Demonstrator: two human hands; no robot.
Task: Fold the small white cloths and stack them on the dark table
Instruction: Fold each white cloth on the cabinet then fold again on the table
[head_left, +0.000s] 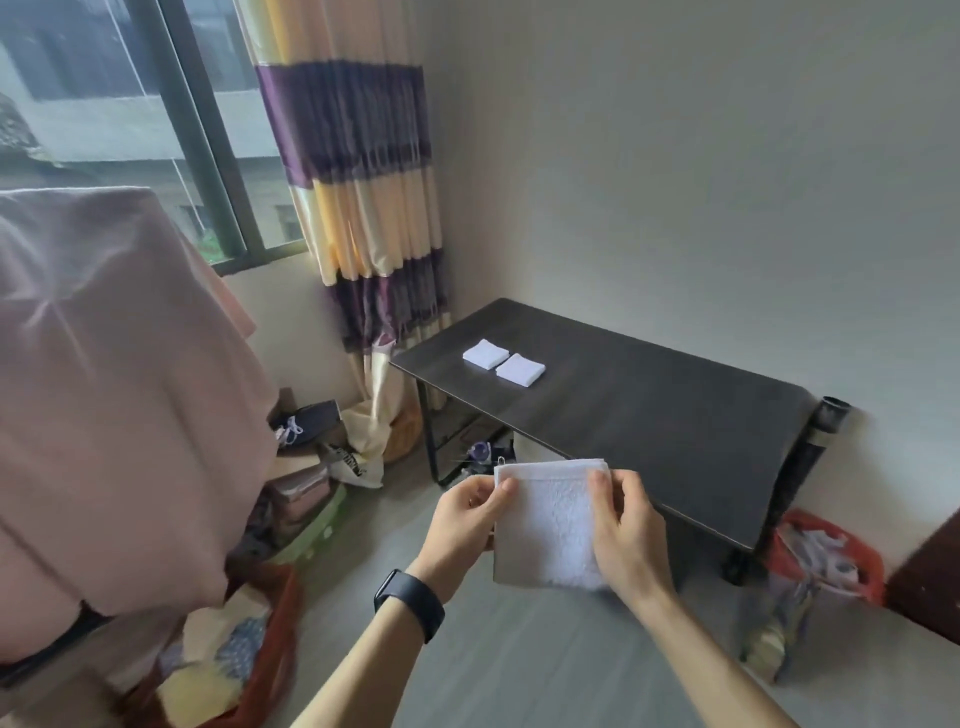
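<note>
While both hands pinch the white cloth (548, 525) in the air, left hand (470, 514) and right hand (626, 535) should match corners, then fold toward the dark table (649, 410).

I have one view to work from, the head camera. It rides well above the dark table (675, 415), off its front long edge, and faces forward and steeply down across the top toward the wall (675, 182) behind it. The wide lens bows the frame's edges. Closest to the lens, on the near side of the table's front edge, the left hand (462, 519) and right hand (631, 535) each pinch a side of a white cloth (550, 530). The table's left end sits farther off, near frame centre.
</note>
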